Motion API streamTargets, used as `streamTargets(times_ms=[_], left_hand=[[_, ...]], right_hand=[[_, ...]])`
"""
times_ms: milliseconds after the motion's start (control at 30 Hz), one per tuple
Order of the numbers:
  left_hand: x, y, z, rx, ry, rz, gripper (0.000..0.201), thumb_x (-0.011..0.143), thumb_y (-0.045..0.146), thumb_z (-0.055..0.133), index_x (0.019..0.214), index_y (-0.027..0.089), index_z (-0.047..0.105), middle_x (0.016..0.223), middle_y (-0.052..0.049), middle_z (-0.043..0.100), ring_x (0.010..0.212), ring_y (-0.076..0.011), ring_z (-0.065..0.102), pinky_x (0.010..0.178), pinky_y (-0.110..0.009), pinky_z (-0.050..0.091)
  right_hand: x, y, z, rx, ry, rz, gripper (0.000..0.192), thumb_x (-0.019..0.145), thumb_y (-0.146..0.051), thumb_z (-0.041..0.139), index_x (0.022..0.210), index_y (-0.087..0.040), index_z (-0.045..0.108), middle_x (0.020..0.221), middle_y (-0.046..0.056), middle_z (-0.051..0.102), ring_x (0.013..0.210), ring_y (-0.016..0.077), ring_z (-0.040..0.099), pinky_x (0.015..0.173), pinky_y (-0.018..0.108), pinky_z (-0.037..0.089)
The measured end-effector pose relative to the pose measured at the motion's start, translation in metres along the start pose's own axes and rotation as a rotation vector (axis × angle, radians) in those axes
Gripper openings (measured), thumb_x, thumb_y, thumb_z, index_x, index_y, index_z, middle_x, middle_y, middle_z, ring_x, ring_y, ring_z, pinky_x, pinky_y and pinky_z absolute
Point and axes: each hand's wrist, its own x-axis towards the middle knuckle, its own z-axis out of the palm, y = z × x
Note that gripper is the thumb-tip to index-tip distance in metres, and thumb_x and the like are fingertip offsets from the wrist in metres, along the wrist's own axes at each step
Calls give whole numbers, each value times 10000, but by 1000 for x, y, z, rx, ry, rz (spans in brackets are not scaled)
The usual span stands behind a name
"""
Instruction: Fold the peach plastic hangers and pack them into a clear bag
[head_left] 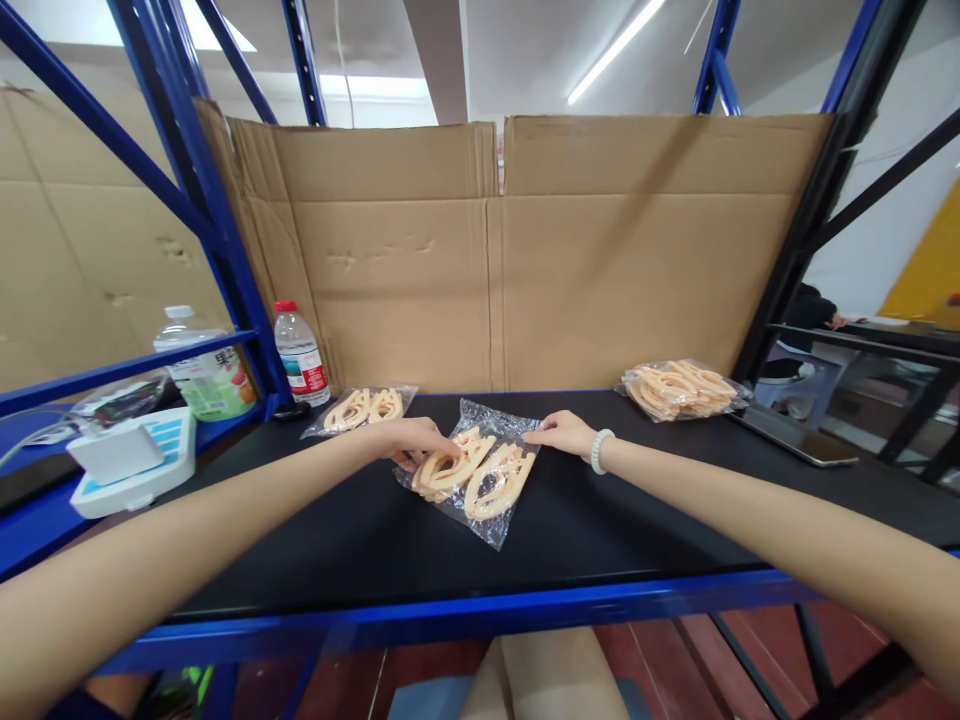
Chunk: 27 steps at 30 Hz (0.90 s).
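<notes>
A clear plastic bag (480, 412) lies at a slant on the black table top, holding cream-coloured oval, ring-like pieces (517, 468) in two groups side by side. My left hand (417, 440) grips the bag's left side, its thumb over the left group and its other fingers partly hidden. At the upper right edge of the bag, my right hand (564, 434) pinches the plastic between thumb and fingers. Just behind my left hand lies another bag of similar pieces (365, 407).
A fuller bag of cream pieces (679, 388) sits at the back right, near a flat dark device (799, 438). On the left stand a red-capped water bottle (301, 355), a larger bottle (214, 380) and a white power strip (142, 465). Cardboard (397, 280) walls the back; blue posts (217, 200) frame it.
</notes>
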Motion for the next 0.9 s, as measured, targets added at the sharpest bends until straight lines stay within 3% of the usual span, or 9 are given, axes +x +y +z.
streamTargets(times_ms=[200, 400, 500, 733, 900], left_hand=[[-4, -7, 2, -80, 21, 10, 481, 531, 563, 766, 817, 186, 679, 708, -69, 667, 663, -229, 618, 584, -320, 499], [12, -8, -10, -213, 169, 39, 663, 578, 629, 725, 1028, 163, 589, 1006, -137, 670, 906, -262, 636, 711, -313, 511], [26, -7, -10, -312, 165, 111, 663, 617, 548, 745, 1121, 162, 552, 1072, -131, 665, 963, -226, 632, 807, -306, 500], [49, -16, -7, -409, 149, 212, 669, 578, 300, 821, 1173, 118, 575, 963, -120, 691, 945, -236, 651, 864, -365, 488], [56, -20, -5, -401, 152, 251, 554, 528, 263, 823, 1031, 99, 656, 805, -79, 694, 843, -239, 669, 810, -368, 510]], right_hand=[[12, -5, 15, 97, -27, -33, 186, 928, -306, 593, 983, -132, 627, 979, 45, 648, 847, 166, 634, 762, 354, 541], [24, -7, 15, 158, -33, -75, 216, 929, -293, 591, 1080, -139, 603, 1071, 64, 622, 910, 188, 624, 787, 378, 541], [27, -9, 16, 193, -37, -77, 213, 927, -287, 594, 1077, -135, 603, 1067, 64, 624, 915, 190, 626, 790, 381, 541], [26, -1, 3, 221, -115, -19, 187, 911, -281, 621, 1008, -121, 624, 1009, 54, 648, 894, 184, 637, 798, 377, 539], [27, 2, 1, 218, -180, -47, 173, 920, -292, 607, 959, -126, 634, 968, 43, 657, 863, 172, 641, 786, 365, 539]])
